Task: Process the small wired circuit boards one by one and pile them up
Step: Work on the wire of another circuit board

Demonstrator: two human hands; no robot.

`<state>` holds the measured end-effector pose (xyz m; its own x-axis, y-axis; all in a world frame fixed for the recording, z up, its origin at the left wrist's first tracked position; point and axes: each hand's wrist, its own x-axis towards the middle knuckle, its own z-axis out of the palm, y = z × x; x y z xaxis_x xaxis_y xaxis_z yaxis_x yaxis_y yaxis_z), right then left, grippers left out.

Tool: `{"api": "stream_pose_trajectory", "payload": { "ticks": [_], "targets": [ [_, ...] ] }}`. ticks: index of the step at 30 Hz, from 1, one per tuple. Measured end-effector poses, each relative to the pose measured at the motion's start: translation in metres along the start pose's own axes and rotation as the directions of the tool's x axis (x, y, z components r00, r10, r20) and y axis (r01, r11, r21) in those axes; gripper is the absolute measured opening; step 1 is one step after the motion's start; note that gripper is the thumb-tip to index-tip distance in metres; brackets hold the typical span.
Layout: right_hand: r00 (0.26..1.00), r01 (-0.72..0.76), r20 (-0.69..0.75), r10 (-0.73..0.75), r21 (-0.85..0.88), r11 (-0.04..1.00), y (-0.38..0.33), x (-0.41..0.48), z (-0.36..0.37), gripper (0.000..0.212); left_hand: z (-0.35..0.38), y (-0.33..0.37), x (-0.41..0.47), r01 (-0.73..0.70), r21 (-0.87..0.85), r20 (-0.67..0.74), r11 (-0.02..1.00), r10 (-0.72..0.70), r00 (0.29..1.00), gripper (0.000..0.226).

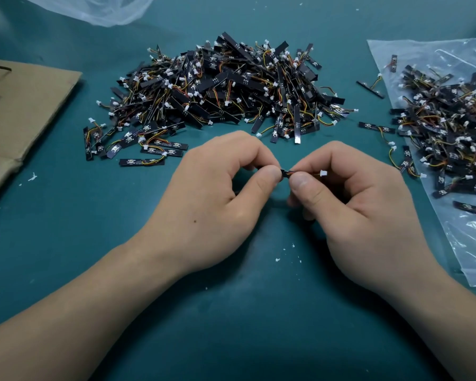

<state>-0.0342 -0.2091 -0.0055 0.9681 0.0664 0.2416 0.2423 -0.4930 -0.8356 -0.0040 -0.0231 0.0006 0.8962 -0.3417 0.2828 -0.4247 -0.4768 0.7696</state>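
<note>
Green bench (66,257) with a big pile of wired circuit boards (220,89) at the back and more on a plastic bag (451,237) to the right. Up front, left hand (217,199) and right hand (352,210) both pinch one small board (285,173), its white connector (324,173) poking out by the right fingers.

- You can read no text, label, brand or number anywhere in this view.
- The black circuit boards in the central pile (217,86) carry tiny pale markings, too small and blurred for you to make out.
- The flat boards at the pile's near left edge (142,162) show the same faint specks, illegible.
- The boards on the plastic bag (390,53) at your right are no clearer.
</note>
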Motion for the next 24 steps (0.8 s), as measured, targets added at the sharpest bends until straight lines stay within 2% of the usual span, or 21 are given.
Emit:
{"api": "stream_pose_trajectory", "payload": {
  "ticks": [9, 13, 19, 22, 24],
  "targets": [
    [0.99, 0.014, -0.142, -0.008, 0.043, 0.999, 0.0028, -0.0009, 0.0003, 0.004, 0.0014, 0.0014, -0.001, 0.045, 0.03, -0.065, 0.999, -0.043, 0.997, 0.016],
    [0.971, 0.044, -0.238, -0.019, 0.103, 0.994, 0.0009, -0.001, 0.0004, 0.009, 0.0029, 0.0019, -0.002, 0.068, 0.027, -0.088, 0.997, -0.065, 0.994, 0.021],
    [0.978, -0.053, -0.193, 0.073, 0.109, 0.993, 0.003, 0.0004, 0.0003, 0.012, 0.0006, 0.0029, -0.0011, 0.025, -0.008, -0.044, 1.0, -0.025, 0.999, 0.016],
    [0.981, -0.044, -0.183, 0.059, 0.085, 0.995, 0.0008, 0.0004, -0.0007, 0.022, 0.0007, 0.0034, -0.0019, 0.005, -0.016, -0.033, 1.0, -0.006, 0.999, 0.016],
    [0.983, -0.047, -0.177, 0.057, 0.06, 0.997, 0.0004, 0.001, -0.0007, 0.021, 0.0009, 0.0027, -0.0022, -0.001, -0.033, -0.031, 0.999, 0.0, 1.0, 0.016]
  ]
}}
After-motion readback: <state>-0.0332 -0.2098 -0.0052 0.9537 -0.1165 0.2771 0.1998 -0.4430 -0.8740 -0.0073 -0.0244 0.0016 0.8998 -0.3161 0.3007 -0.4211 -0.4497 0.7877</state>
